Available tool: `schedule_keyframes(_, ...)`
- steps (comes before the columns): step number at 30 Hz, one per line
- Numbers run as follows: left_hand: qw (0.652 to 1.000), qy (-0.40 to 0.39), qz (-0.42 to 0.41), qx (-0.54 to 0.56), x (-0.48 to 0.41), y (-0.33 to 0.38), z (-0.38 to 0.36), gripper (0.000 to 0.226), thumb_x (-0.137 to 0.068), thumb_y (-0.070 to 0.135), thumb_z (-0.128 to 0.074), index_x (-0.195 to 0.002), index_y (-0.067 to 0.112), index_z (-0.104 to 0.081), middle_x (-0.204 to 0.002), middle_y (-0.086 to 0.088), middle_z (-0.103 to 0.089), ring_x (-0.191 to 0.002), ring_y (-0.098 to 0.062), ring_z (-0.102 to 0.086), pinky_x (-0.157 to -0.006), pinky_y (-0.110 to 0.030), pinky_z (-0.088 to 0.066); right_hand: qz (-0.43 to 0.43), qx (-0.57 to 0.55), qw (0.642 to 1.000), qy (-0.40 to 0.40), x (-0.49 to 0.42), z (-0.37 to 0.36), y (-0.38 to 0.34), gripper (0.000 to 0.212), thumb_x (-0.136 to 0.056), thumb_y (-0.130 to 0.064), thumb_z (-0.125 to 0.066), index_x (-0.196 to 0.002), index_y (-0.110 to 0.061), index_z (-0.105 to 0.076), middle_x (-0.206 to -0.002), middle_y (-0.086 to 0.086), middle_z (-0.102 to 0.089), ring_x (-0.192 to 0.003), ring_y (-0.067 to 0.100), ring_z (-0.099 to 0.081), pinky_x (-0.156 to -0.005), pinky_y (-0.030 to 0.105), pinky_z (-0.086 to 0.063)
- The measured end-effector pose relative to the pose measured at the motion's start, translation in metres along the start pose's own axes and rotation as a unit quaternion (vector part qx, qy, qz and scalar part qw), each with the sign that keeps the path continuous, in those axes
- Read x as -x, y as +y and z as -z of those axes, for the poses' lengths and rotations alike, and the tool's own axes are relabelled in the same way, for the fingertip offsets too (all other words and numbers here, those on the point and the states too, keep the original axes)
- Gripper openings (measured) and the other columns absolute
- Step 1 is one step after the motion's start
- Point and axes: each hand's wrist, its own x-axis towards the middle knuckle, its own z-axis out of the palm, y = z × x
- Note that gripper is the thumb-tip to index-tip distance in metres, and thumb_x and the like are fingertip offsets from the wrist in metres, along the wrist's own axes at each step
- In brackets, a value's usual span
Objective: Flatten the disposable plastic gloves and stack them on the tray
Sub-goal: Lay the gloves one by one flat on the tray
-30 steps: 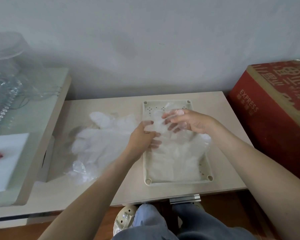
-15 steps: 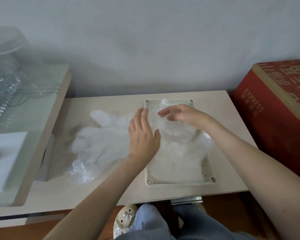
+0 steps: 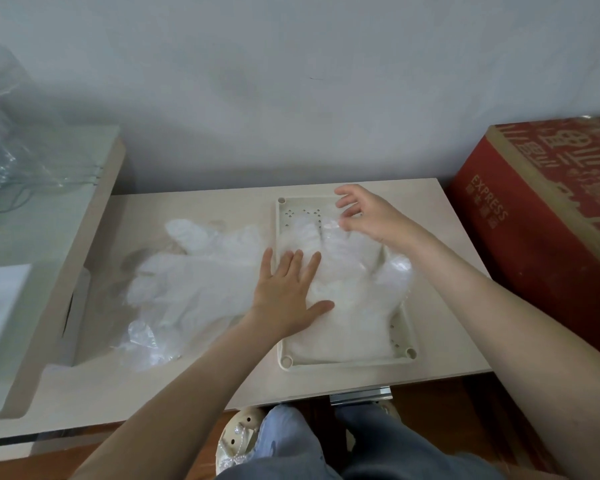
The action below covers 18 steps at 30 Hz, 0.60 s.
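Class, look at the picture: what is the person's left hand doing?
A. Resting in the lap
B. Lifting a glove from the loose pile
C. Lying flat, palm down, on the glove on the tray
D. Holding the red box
C: the left hand lies flat with fingers spread on the glove on the tray, its fingers overlapping the tray's left edge.
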Motion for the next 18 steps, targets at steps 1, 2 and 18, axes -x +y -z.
schedule_keyframes(1, 1.000, -0.002, -0.001, -0.006, -0.001, 0.001, 0.001, 0.082, -0.091, 0.069, -0.016, -0.152, 0.021, 0.012, -0.160, -0.009, -0.004, -0.148, -0.025, -0.002, -0.114, -0.052, 0.013, -0.002, -0.006, 1.000, 0.013, 0.000, 0.002, 0.001, 0.048, -0.086, -0.006, -0.061, -0.129, -0.023, -0.048, -0.114, -0.004, -0.055, -0.089, 0.005, -0.059, -0.086, 0.025, -0.048)
schedule_keyframes(2, 1.000, -0.004, -0.002, -0.015, -0.001, 0.002, 0.003, 0.080, -0.092, 0.069, -0.015, -0.152, 0.022, 0.009, -0.160, -0.009, -0.005, -0.147, -0.025, -0.004, -0.115, -0.052, 0.012, -0.004, -0.007, 1.000, 0.027, 0.000, 0.003, 0.001, 0.044, -0.086, -0.007, -0.061, -0.125, -0.023, -0.050, -0.110, -0.004, -0.057, -0.085, 0.005, -0.059, -0.083, 0.024, -0.048)
schedule_keyframes(18, 0.997, 0.027, -0.070, -0.013, -0.016, 0.018, -0.003, 0.081, -0.089, 0.074, -0.014, -0.153, 0.029, 0.008, -0.158, -0.006, 0.024, -0.147, -0.022, 0.016, -0.114, -0.053, 0.015, -0.041, 0.088, 0.990, 0.104, 0.014, 0.014, 0.024, 0.045, -0.083, 0.003, -0.052, -0.126, -0.012, -0.051, -0.117, 0.004, -0.052, -0.093, 0.012, -0.049, -0.077, 0.015, -0.037)
